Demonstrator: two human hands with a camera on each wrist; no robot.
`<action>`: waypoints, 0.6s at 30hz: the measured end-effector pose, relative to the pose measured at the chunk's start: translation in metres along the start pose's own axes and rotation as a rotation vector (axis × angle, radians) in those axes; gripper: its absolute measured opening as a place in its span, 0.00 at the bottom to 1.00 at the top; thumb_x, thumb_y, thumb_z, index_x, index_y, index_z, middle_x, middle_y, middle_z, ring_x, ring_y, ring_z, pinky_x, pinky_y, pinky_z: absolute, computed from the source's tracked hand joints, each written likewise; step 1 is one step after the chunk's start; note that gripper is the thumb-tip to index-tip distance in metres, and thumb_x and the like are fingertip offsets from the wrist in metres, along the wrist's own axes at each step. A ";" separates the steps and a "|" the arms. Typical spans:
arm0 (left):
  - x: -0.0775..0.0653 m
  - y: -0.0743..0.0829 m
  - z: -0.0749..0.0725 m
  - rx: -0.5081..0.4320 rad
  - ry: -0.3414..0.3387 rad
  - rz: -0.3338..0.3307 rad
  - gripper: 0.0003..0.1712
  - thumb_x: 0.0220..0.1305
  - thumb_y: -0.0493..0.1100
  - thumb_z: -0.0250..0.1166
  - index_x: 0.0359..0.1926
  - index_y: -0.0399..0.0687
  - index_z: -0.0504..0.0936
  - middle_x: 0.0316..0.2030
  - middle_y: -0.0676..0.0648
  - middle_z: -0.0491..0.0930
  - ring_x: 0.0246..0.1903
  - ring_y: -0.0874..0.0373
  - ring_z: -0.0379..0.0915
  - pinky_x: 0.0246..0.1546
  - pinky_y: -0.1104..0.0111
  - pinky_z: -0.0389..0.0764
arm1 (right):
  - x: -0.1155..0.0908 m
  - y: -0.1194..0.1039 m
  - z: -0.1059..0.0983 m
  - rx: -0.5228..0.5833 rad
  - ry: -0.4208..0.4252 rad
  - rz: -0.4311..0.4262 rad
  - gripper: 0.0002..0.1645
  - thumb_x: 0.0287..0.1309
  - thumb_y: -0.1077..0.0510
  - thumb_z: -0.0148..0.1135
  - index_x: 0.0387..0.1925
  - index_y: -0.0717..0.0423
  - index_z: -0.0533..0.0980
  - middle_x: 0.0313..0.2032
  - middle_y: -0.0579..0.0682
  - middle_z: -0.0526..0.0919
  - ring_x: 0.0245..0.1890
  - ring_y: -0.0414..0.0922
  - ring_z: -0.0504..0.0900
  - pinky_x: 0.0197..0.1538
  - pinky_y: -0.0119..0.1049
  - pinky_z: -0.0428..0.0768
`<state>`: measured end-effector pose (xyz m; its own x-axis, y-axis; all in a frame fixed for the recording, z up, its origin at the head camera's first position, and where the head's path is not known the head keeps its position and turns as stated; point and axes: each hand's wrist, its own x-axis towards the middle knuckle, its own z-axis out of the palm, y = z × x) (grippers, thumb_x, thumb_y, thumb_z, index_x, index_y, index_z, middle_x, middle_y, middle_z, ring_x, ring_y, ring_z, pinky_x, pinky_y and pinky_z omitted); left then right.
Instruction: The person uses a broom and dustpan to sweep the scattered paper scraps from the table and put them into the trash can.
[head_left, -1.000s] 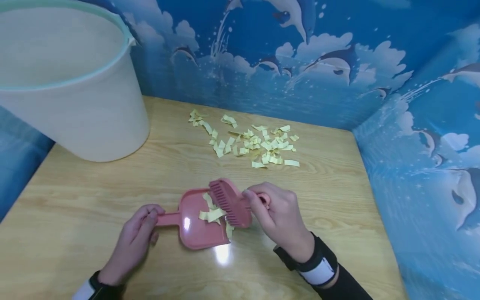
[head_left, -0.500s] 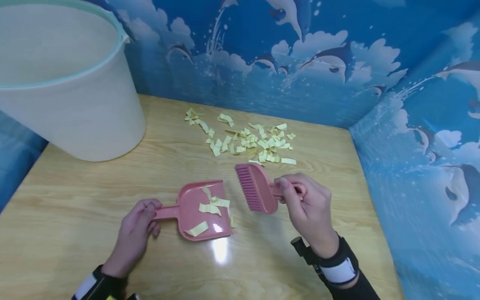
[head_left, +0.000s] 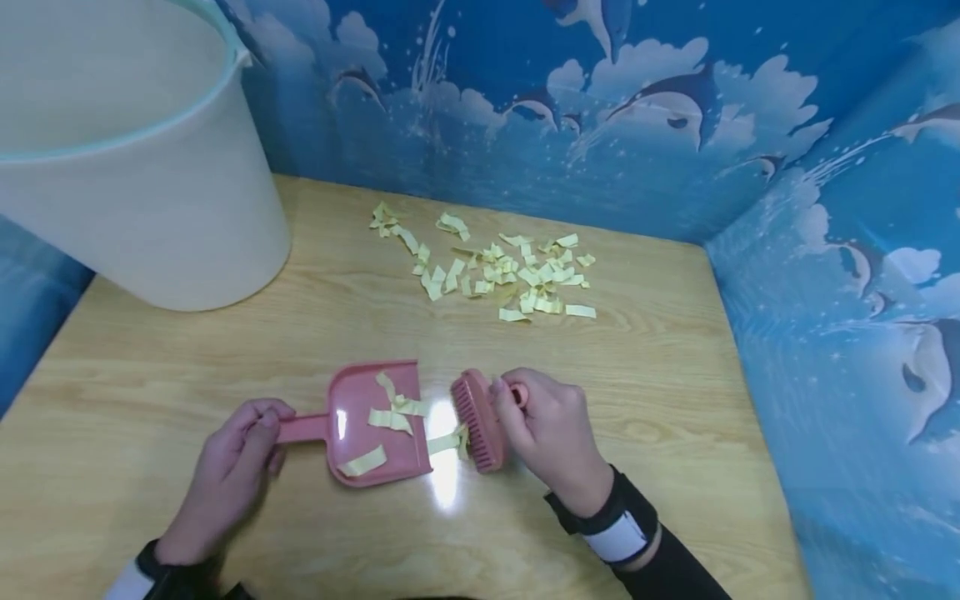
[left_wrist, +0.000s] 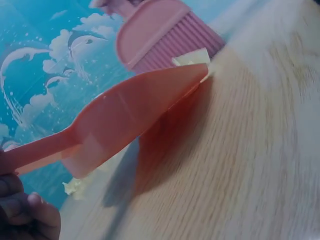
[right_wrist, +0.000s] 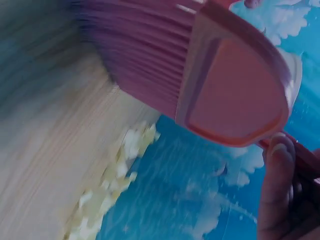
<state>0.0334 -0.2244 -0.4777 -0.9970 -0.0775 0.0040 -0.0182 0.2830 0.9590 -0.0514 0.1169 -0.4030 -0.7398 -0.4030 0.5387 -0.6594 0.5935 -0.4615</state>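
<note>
My left hand grips the handle of a pink dustpan, its mouth facing right. Several yellow paper strips lie in the pan. My right hand holds a pink hand brush by its handle, bristles toward the pan. Between the bristles and the pan's lip, a few paper scraps lie on the table. In the left wrist view the dustpan slants over the tabletop, with the brush behind it. The right wrist view shows the brush close up, its bristles blurred.
A heap of yellow paper scraps is spread at the back of the wood-grain table. A large white bucket with a pale green rim stands at the back left. Blue dolphin-print sheeting rises behind and to the right.
The brush lifted off the pan to the right, then came back left and down beside loose scraps. The dustpan shifted left, and a strip now lies near its lower edge.
</note>
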 end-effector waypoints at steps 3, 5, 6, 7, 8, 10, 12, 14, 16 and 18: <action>0.000 0.004 0.002 0.018 0.023 0.011 0.14 0.80 0.40 0.44 0.48 0.39 0.76 0.19 0.42 0.71 0.16 0.52 0.66 0.15 0.65 0.68 | 0.009 -0.008 0.006 0.157 0.056 -0.025 0.11 0.66 0.63 0.56 0.28 0.59 0.80 0.23 0.48 0.84 0.17 0.33 0.75 0.19 0.19 0.71; 0.001 0.005 0.004 0.008 0.032 -0.008 0.15 0.81 0.41 0.44 0.49 0.38 0.75 0.20 0.42 0.71 0.16 0.52 0.67 0.16 0.65 0.68 | 0.016 -0.013 0.003 0.269 0.125 -0.040 0.10 0.67 0.65 0.56 0.30 0.61 0.80 0.25 0.51 0.85 0.18 0.36 0.79 0.21 0.20 0.75; 0.002 0.005 0.005 -0.007 0.033 -0.021 0.15 0.81 0.41 0.43 0.50 0.38 0.75 0.20 0.42 0.72 0.17 0.52 0.67 0.17 0.64 0.69 | 0.019 -0.014 0.000 0.309 0.161 -0.051 0.09 0.67 0.66 0.57 0.31 0.63 0.81 0.25 0.52 0.86 0.19 0.37 0.81 0.22 0.22 0.77; 0.002 0.005 0.006 -0.018 0.032 -0.021 0.16 0.81 0.41 0.43 0.50 0.37 0.75 0.20 0.42 0.72 0.17 0.51 0.68 0.17 0.64 0.70 | 0.022 -0.014 -0.004 0.329 0.197 -0.065 0.09 0.67 0.66 0.56 0.31 0.64 0.80 0.26 0.54 0.86 0.19 0.39 0.82 0.23 0.23 0.79; 0.003 0.004 0.007 -0.030 0.033 -0.028 0.16 0.81 0.42 0.43 0.50 0.36 0.74 0.21 0.41 0.72 0.18 0.51 0.69 0.18 0.64 0.71 | 0.025 -0.014 -0.008 0.335 0.231 -0.070 0.09 0.67 0.66 0.56 0.31 0.65 0.81 0.25 0.54 0.86 0.19 0.40 0.82 0.23 0.23 0.79; 0.005 0.003 0.009 -0.044 0.039 -0.049 0.18 0.81 0.43 0.42 0.51 0.35 0.74 0.22 0.41 0.72 0.19 0.51 0.70 0.20 0.64 0.73 | 0.028 -0.010 -0.017 0.323 0.281 -0.068 0.10 0.67 0.66 0.56 0.31 0.66 0.81 0.25 0.55 0.86 0.19 0.40 0.83 0.23 0.24 0.79; 0.007 0.002 0.008 -0.067 0.047 -0.086 0.20 0.81 0.46 0.42 0.52 0.35 0.73 0.23 0.41 0.73 0.21 0.51 0.72 0.22 0.65 0.75 | 0.027 -0.004 -0.026 0.297 0.312 -0.055 0.10 0.67 0.67 0.56 0.31 0.67 0.81 0.25 0.55 0.86 0.18 0.41 0.82 0.22 0.25 0.79; 0.009 0.004 0.006 -0.101 0.059 -0.132 0.22 0.81 0.49 0.42 0.52 0.35 0.72 0.24 0.44 0.73 0.22 0.52 0.72 0.23 0.65 0.76 | 0.024 0.003 -0.034 0.270 0.340 -0.025 0.10 0.66 0.68 0.56 0.31 0.67 0.81 0.24 0.55 0.86 0.17 0.40 0.82 0.22 0.25 0.79; 0.011 0.008 0.002 -0.179 0.079 -0.151 0.21 0.81 0.50 0.44 0.51 0.35 0.72 0.24 0.46 0.72 0.22 0.53 0.72 0.24 0.66 0.76 | 0.018 0.010 -0.042 0.240 0.361 0.006 0.10 0.66 0.68 0.56 0.31 0.67 0.81 0.23 0.56 0.85 0.17 0.39 0.82 0.22 0.25 0.79; 0.013 0.014 -0.005 -0.284 0.092 -0.144 0.21 0.80 0.49 0.47 0.50 0.33 0.72 0.24 0.49 0.71 0.22 0.56 0.72 0.23 0.67 0.77 | 0.009 0.018 -0.049 0.202 0.374 0.042 0.10 0.66 0.69 0.56 0.31 0.67 0.81 0.22 0.56 0.85 0.17 0.39 0.82 0.22 0.24 0.79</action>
<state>0.0208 -0.2266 -0.4631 -0.9745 -0.1867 -0.1245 -0.1240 -0.0145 0.9922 -0.0639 0.1579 -0.3721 -0.6917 -0.0794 0.7178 -0.6702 0.4407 -0.5971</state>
